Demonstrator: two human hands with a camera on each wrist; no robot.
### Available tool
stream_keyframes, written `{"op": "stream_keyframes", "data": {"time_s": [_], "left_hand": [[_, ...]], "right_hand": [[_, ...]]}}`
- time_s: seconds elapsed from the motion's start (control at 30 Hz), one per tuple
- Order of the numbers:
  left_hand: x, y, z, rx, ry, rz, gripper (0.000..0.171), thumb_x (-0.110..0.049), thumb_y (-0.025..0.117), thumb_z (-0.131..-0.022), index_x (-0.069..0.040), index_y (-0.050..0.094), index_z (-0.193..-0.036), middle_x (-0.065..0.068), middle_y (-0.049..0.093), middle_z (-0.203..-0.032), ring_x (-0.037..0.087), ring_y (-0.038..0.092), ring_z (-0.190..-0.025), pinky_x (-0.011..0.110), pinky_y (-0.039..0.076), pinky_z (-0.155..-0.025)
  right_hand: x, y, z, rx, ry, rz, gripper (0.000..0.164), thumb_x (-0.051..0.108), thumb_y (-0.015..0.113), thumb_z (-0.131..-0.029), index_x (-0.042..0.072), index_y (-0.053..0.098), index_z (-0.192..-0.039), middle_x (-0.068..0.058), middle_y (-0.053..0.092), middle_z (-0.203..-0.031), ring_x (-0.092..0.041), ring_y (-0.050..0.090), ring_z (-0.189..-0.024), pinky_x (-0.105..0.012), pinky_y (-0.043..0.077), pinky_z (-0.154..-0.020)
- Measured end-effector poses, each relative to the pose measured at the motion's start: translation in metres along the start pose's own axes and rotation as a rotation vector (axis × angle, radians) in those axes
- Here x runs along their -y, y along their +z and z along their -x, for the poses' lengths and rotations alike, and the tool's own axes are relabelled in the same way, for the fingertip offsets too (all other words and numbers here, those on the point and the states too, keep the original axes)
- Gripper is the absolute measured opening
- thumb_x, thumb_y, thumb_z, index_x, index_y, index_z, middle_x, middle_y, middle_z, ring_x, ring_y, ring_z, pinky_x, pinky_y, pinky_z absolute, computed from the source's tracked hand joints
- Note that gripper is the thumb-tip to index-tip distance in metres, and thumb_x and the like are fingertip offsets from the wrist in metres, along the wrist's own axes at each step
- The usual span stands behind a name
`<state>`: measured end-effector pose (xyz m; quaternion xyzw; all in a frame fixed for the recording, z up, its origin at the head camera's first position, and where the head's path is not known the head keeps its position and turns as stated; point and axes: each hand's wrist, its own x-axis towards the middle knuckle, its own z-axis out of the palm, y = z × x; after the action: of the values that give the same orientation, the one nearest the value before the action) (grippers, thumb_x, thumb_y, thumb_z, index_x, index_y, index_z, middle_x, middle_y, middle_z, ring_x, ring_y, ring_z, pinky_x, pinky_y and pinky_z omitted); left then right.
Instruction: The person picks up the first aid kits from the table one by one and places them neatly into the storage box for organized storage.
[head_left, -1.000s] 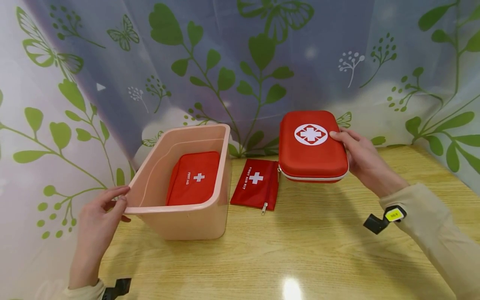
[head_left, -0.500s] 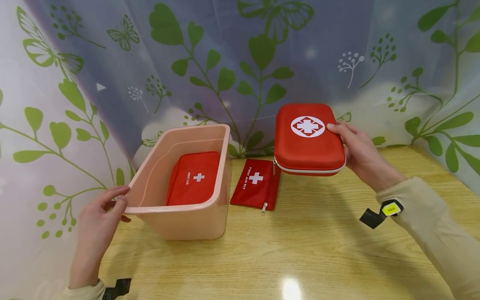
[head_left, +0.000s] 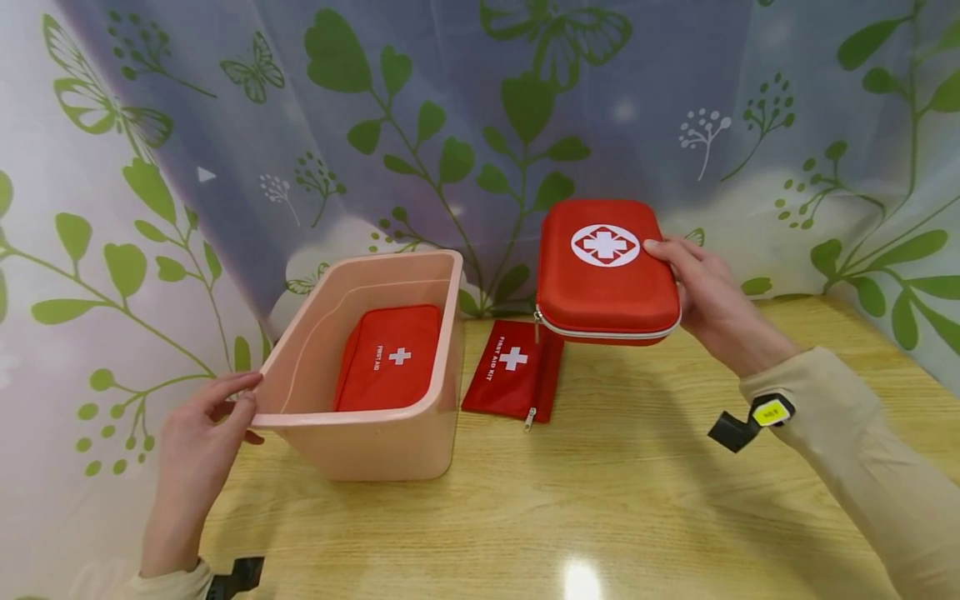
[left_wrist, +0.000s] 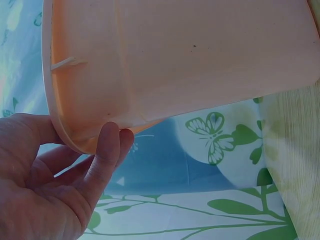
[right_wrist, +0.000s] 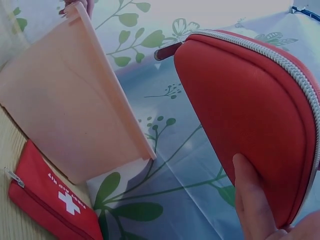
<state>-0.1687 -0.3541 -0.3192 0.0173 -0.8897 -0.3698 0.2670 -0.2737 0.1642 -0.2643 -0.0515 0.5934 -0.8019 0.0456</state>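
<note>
My right hand [head_left: 708,292] grips the right side of a red hard-shell first aid case [head_left: 607,279] with a white cross emblem, thumb on top, fingers underneath. The case hangs above the table, its white zipper facing me and its zipper pull dangling at the left corner. At the near left corner of a pink plastic bin [head_left: 397,442], my left hand [head_left: 206,442] pinches the rim; the left wrist view shows the thumb [left_wrist: 107,145] against the outer wall. Inside the bin lies a red first aid pouch [head_left: 390,358] with a white cross.
A flat red first aid kit pouch [head_left: 510,375] with a zipper lies on the wooden table [head_left: 510,517] just right of the bin, partly overlapped by the case in the head view. Behind the table hangs a leaf-and-butterfly patterned curtain [head_left: 450,100].
My right hand has carried the red case left and slightly up, toward the bin. The left hand stays at the bin's rim, and both pouches lie where they were.
</note>
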Motion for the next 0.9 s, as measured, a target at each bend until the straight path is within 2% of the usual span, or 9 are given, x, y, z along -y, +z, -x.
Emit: {"op": "stream_keyframes", "data": {"time_s": [0.53,0.8,0.9], "left_hand": [[0.003,-0.001,0.0,0.005,0.013,0.029,0.032,-0.014,0.055,-0.098,0.002,0.066,-0.124,0.017,0.061,-0.125,-0.001,0.063,-0.069,0.025,0.054,-0.054],[0.003,-0.001,0.0,0.016,0.004,0.019,0.033,-0.016,0.054,-0.099,0.0,0.066,-0.125,0.019,0.06,-0.126,0.001,0.063,-0.067,0.024,0.054,-0.054],[0.003,-0.001,0.0,0.016,0.006,0.018,0.032,-0.015,0.054,-0.098,0.0,0.066,-0.124,0.018,0.06,-0.126,0.001,0.063,-0.066,0.022,0.053,-0.053]], "right_hand": [[0.0,0.025,-0.01,0.007,-0.039,-0.094,0.07,0.029,0.068,-0.093,0.004,0.033,-0.149,-0.006,0.058,-0.123,-0.013,0.07,-0.09,-0.029,0.055,-0.078],[-0.003,0.036,-0.015,0.017,-0.056,-0.171,0.056,0.022,0.068,-0.093,0.005,0.041,-0.139,-0.005,0.063,-0.112,-0.015,0.071,-0.085,-0.03,0.056,-0.074],[-0.005,0.04,-0.018,0.006,-0.062,-0.159,0.049,0.022,0.066,-0.094,0.006,0.043,-0.135,-0.005,0.064,-0.11,-0.014,0.071,-0.083,-0.029,0.057,-0.072]]}}
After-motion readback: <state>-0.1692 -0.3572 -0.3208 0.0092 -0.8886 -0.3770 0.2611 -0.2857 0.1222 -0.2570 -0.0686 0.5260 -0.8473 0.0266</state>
